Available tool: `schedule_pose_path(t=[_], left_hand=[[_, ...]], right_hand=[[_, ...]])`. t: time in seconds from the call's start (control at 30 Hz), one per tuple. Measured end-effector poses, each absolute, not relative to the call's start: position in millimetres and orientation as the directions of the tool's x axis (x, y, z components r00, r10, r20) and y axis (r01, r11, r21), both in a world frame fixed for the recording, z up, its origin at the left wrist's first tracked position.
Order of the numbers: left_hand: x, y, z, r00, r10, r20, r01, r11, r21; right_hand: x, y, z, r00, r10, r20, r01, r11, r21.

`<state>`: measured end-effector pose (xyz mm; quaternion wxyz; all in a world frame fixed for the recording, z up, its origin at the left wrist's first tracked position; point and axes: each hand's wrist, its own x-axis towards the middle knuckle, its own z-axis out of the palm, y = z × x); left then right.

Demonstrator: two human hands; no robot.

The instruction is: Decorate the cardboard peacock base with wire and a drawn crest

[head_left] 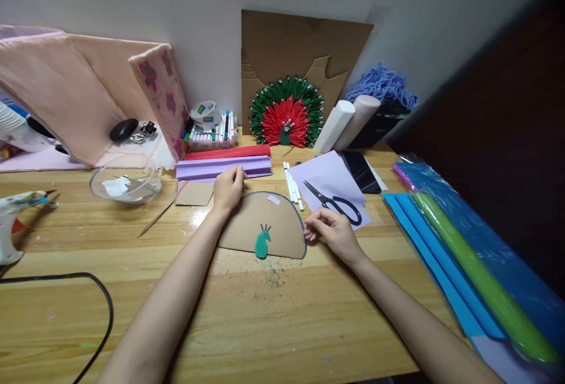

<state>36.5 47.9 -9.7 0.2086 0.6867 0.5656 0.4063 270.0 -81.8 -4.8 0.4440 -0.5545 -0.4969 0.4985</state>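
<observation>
A brown cardboard semicircle (282, 228) with a blue outline lies flat on the wooden table (265, 313). A small green peacock body (262, 242) is stuck at its lower middle, and a tiny lilac paper strip (274, 200) rests near its top. My left hand (228, 189) is curled at the semicircle's upper left edge, beside the lilac folded paper (223, 168). My right hand (332, 231) pinches the semicircle's right edge with its fingers together. Black scissors (334, 202) lie on a lilac sheet (329, 181) just beyond my right hand.
A finished red and green peacock fan (286, 112) leans on cardboard at the wall. White sticks (292, 184), red folded paper (229, 152), a marker box (212, 131), a glass bowl (126, 179), a glue gun (17, 213) with black cable, and blue and green paper rolls (463, 254) surround the work.
</observation>
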Motion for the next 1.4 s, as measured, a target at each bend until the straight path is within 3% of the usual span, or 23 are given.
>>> schedule_pose_path(t=[0.27,0.43,0.8,1.1,1.27,1.4], left_hand=[[35.5,47.5,-10.2,0.032,0.945,0.327,0.608,-0.278,0.744],[35.3,48.2,-11.1,0.037,0.943,0.33,0.608,-0.284,0.741],[36.7,49.8,-12.4,0.034,0.94,0.339,0.606,-0.289,0.741],[36.3,50.7,-14.4,0.038,0.935,0.354,0.597,-0.305,0.742],[36.7,50.7,-14.7,0.039,0.934,0.356,0.603,-0.306,0.737],[36.5,51.0,-15.4,0.041,0.929,0.369,0.602,-0.318,0.733]], right_hand=[[271.1,-81.7,-4.0,0.029,0.999,-0.017,0.201,-0.022,-0.979],[271.1,-81.3,-3.6,0.043,0.997,-0.071,0.17,-0.077,-0.982],[268.5,-80.7,-2.4,0.162,0.987,-0.02,0.159,-0.047,-0.986],[266.9,-81.5,-4.3,0.16,0.984,-0.073,0.082,-0.087,-0.993],[267.2,-82.1,-5.1,0.136,0.99,-0.024,0.154,-0.045,-0.987],[266.7,-81.0,-5.2,0.141,0.989,-0.038,0.11,-0.053,-0.992]])
